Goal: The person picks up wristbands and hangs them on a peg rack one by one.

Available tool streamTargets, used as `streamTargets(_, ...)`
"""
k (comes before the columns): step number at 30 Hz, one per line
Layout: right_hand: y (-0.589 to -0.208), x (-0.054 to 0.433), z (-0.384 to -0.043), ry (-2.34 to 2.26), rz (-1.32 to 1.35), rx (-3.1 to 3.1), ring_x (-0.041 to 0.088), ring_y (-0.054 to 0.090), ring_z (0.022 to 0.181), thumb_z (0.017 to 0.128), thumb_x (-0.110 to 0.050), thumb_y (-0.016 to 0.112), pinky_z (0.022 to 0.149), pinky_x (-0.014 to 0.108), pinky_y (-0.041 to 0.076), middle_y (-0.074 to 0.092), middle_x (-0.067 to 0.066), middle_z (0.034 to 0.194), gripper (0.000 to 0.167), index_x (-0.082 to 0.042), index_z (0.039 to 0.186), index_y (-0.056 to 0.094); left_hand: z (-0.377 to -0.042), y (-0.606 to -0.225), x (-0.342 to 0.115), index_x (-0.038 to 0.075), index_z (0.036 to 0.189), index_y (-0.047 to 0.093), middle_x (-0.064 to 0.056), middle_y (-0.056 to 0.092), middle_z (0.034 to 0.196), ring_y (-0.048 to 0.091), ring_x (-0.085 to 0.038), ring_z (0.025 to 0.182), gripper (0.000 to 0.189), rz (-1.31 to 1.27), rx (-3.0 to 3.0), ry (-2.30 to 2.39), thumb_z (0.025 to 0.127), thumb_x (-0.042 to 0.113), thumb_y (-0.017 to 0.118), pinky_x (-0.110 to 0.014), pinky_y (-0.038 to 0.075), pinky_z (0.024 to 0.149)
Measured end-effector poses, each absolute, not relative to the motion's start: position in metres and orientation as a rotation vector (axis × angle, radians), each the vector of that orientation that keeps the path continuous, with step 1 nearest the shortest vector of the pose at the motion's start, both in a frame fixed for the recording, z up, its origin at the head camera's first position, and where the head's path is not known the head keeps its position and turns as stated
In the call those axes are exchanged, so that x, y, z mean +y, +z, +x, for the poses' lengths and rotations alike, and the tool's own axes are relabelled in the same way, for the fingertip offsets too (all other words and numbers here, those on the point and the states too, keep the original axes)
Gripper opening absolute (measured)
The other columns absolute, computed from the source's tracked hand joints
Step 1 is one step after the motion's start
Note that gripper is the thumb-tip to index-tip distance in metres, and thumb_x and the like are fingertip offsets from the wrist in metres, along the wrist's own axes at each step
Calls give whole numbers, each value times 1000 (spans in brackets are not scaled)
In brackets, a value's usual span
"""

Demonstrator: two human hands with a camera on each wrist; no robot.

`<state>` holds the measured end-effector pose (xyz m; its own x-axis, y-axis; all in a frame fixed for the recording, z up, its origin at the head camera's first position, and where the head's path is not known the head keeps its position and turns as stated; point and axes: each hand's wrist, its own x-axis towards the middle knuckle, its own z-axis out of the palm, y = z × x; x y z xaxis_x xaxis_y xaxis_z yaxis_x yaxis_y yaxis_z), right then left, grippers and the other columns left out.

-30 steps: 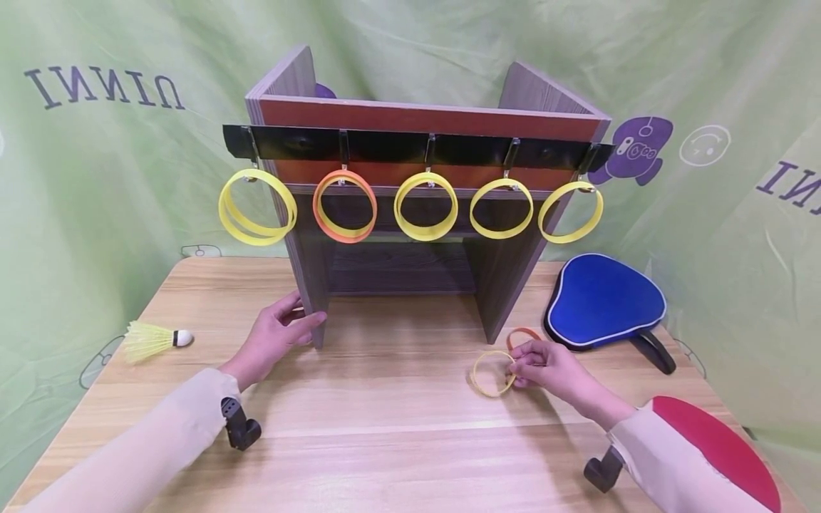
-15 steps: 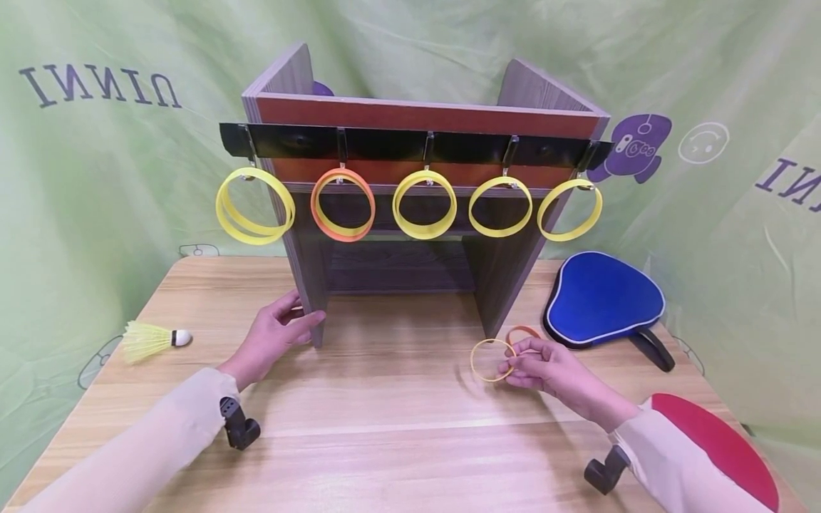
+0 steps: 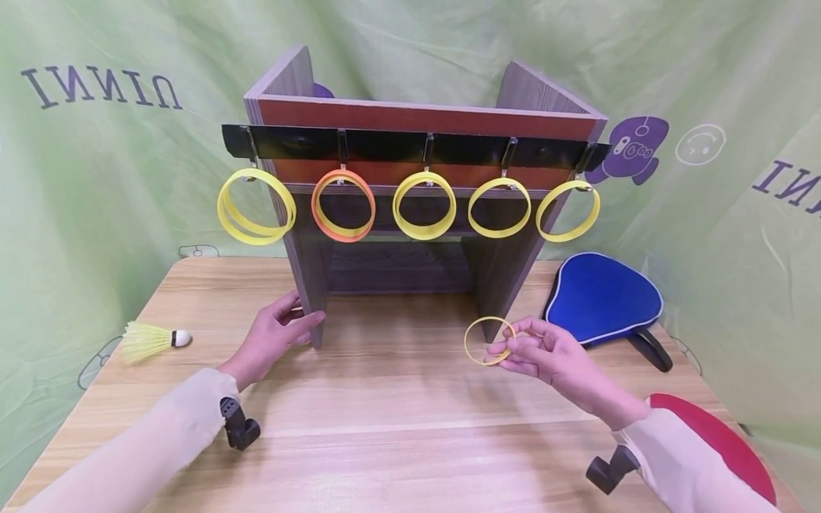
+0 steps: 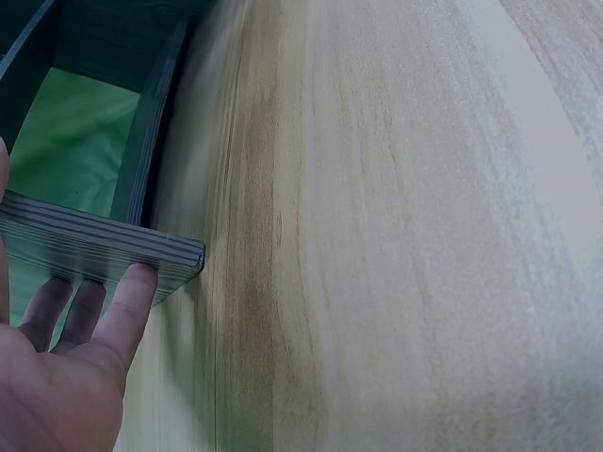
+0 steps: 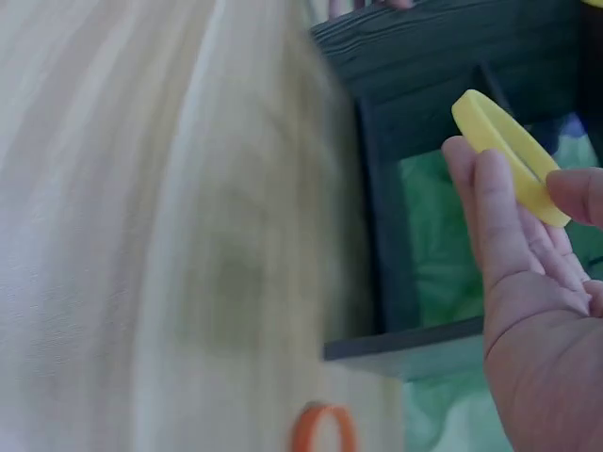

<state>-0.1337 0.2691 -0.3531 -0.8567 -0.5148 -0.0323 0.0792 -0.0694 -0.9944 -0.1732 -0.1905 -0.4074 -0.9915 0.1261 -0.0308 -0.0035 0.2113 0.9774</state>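
My left hand (image 3: 272, 338) grips the lower left side panel (image 3: 301, 278) of a grey wooden shelf. Its thumb lies at the panel's front edge, and in the left wrist view several fingertips (image 4: 139, 278) touch the panel's outer face. A thin yellow wristband-like ring (image 5: 497, 141) is pinched between the thumb and fingers of my right hand (image 3: 554, 363), raised above the table by the shelf's right leg. Similar rings hang from hooks on a black bar (image 3: 385, 146) across the shelf front: yellow ones (image 3: 426, 234) and an orange one (image 3: 317, 210) with yellow inside it.
An orange ring (image 5: 303, 431) lies on the table near the right leg, hidden by my hand in the head view. Right of it are a blue paddle case (image 3: 603, 299) and a red disc-shaped paddle (image 3: 718, 442). A yellow shuttlecock (image 3: 150, 340) lies at left.
My right hand has lifted the yellow ring up off the table, slightly away from me, covering the orange ring. The left hand stays at the panel, and the hanging rings look the same.
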Motion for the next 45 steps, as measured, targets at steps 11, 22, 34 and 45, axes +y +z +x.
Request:
streamTargets(11, -296, 257, -128, -2058, -697, 1943, 19, 77, 112, 109, 3, 46, 98, 30, 62, 80, 6, 119, 18, -5, 122, 55, -174, -407, -190, 17, 163, 37, -23, 47, 159, 62, -5, 118, 70, 111, 2362, 1898, 102, 28, 70, -44, 61, 103)
streamTargets(22, -244, 241, -132, -2272, -883, 1940, 27, 78, 110, 106, 10, 46, 97, 35, 63, 79, 16, 118, 23, 4, 126, 56, -174, -410, -192, 18, 163, 37, -22, 48, 158, 62, -3, 116, 71, 123, 2369, 1887, 102, 31, 71, -40, 62, 100)
streamTargets(34, -215, 224, -138, -2452, -802, 1918, 28, 78, 109, 105, 5, 53, 97, 32, 62, 79, 18, 117, 19, 2, 123, 55, -174, -409, -193, 18, 162, 39, -22, 50, 156, 62, -10, 121, 70, 111, 2384, 1876, 101, 32, 71, -37, 63, 99)
streamTargets(45, -212, 206, -146, -2564, -633, 1886, 22, 79, 103, 102, -4, 63, 92, 29, 62, 81, 12, 110, 19, -1, 119, 55, -175, -411, -193, 19, 163, 38, -23, 49, 156, 61, -8, 120, 71, 125, 2378, 1885, 102, 31, 71, -37, 63, 98)
